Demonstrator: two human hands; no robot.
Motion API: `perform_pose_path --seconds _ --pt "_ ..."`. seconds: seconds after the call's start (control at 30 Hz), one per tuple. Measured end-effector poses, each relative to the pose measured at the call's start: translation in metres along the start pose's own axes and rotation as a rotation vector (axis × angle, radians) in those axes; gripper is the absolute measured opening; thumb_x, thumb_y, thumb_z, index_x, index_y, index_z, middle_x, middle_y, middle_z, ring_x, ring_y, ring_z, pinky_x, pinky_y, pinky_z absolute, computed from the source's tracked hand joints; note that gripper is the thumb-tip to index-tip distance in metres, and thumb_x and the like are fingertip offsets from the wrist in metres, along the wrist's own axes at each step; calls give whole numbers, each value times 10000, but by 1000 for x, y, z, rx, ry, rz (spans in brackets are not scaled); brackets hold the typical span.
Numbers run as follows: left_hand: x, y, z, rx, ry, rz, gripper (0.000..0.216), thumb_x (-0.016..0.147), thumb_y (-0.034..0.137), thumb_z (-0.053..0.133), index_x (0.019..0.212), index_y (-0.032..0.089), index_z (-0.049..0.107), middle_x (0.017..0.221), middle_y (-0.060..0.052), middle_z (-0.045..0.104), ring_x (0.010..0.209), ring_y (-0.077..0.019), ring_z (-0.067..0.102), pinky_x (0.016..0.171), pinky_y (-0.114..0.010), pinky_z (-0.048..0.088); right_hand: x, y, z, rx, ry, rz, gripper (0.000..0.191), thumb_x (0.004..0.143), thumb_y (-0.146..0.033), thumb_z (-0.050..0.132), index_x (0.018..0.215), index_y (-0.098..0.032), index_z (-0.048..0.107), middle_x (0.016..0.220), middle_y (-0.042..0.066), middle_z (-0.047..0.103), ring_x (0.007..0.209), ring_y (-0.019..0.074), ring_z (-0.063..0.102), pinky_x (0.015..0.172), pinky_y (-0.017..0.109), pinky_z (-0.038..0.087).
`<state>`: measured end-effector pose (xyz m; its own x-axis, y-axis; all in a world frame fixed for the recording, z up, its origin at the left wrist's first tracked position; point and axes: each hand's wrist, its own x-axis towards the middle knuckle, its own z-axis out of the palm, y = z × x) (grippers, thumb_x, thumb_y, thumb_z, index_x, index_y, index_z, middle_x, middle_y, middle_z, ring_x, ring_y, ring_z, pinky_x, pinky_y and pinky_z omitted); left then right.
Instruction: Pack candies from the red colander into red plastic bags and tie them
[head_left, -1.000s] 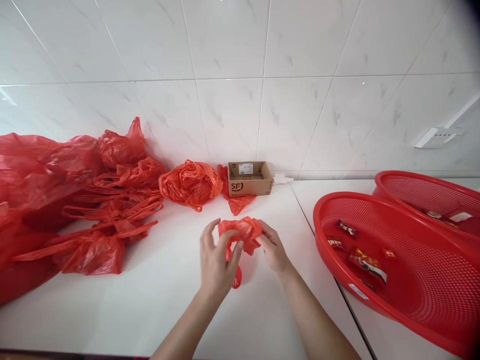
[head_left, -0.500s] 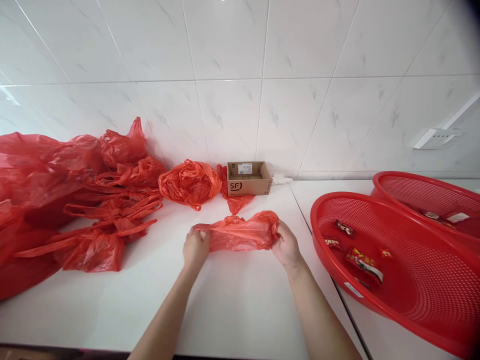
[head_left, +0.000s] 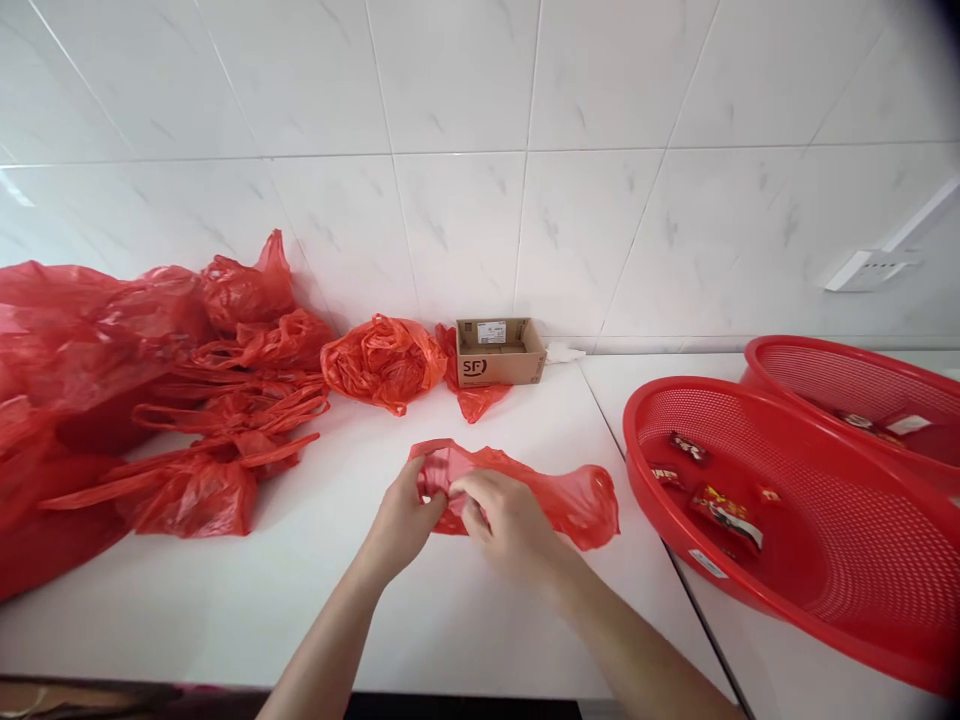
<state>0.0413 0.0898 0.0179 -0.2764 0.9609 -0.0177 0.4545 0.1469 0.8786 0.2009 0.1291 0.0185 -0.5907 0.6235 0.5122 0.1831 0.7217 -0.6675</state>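
Note:
A thin red plastic bag (head_left: pixel 574 505) stretches out over the white table between my hands, its far end reaching to the right. My left hand (head_left: pixel 405 515) grips the bag's left end with the thumb and fingers closed on the film. Close beside it, my right hand (head_left: pixel 502 520) pinches the same end, palm down, with its fingertips at the bag's edge. The fingers of my right hand partly cover the middle of the bag.
Knotted red bags (head_left: pixel 195 490) pile up at the left. A bundle of red bags (head_left: pixel 386 365) and a small open cardboard box (head_left: pixel 502 370) stand by the tiled wall. At right, a red plastic basket (head_left: pixel 862 560) holds several snack packets (head_left: pixel 727 515); a second basket (head_left: pixel 847 365) stands behind.
My right hand has let go of the bag's right end and moved left beside my left hand, pinching there. The bag's right end now lies loose toward the basket.

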Motion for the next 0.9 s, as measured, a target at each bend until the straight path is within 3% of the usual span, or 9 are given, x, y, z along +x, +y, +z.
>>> perform_pose_path --seconds 0.13,0.2,0.3,0.43,0.57,0.63,0.77,0.83,0.9 --pt "-21 9 -22 -242 -287 -51 744 711 131 515 1429 307 427 971 -16 690 620 -121 552 585 -244 455 4 34 -18 -168 -92 139 301 776 -131 571 1038 -248 661 974 69 679 928 252 612 768 379 464" --pt "-29 4 -40 -429 -288 -103 761 708 144 557 1433 335 428 1134 -29 675 711 -127 597 649 -243 483 -2 52 -38 -180 -135 204 396 652 -168 721 1035 -268 694 903 54 696 831 247 631 695 348 465" --pt "-32 -9 -59 -718 -204 -223 681 673 172 608 1341 295 561 1245 -50 652 923 -184 647 766 -259 513 -13 61 -60 -140 -180 266 393 554 -233 818 929 -310 733 744 -2 703 569 173 589 493 272 398" --pt "-27 -22 -58 -899 -125 -375 495 689 265 622 1178 235 689 1263 -67 657 1120 -271 614 825 -290 534 -20 34 -74 19 -242 250 440 593 -303 825 1020 -351 731 827 -23 741 582 165 636 458 244 414" --pt "-29 -19 -47 -828 -123 -433 530 774 415 625 1275 243 624 1349 -70 604 1242 -323 536 915 -355 523 -20 -15 -117 456 -469 301 488 771 -307 695 1254 -310 624 1175 34 687 1017 222 670 793 340 541" --pt "-34 -13 -46 -800 -175 -443 584 780 423 639 1343 288 562 1384 -58 576 1259 -331 523 942 -376 514 -23 -23 -152 539 -417 394 434 811 -289 641 1244 -258 627 1198 66 672 1102 242 631 912 432 496" --pt "-46 -3 -47 -784 -255 -452 584 785 429 646 1353 348 543 1424 -16 536 1296 -325 491 976 -381 499 -45 23 -214 29 -13 666 411 676 -275 765 1081 -242 707 1096 92 697 1015 274 639 842 427 502" --pt "-50 0 -44 -790 -266 -451 575 784 428 648 1346 353 548 1433 0 525 1307 -310 481 979 -362 499 -64 61 -227 -333 -2 846 524 501 -189 851 1008 -235 726 979 89 712 848 266 662 759 399 498" --pt "-53 2 -40 -797 -268 -458 574 788 426 647 1348 358 541 1444 14 510 1308 -292 483 964 -338 509 -84 92 -228 -514 29 958 562 345 -112 869 884 -203 739 743 55 689 626 225 628 669 380 478"
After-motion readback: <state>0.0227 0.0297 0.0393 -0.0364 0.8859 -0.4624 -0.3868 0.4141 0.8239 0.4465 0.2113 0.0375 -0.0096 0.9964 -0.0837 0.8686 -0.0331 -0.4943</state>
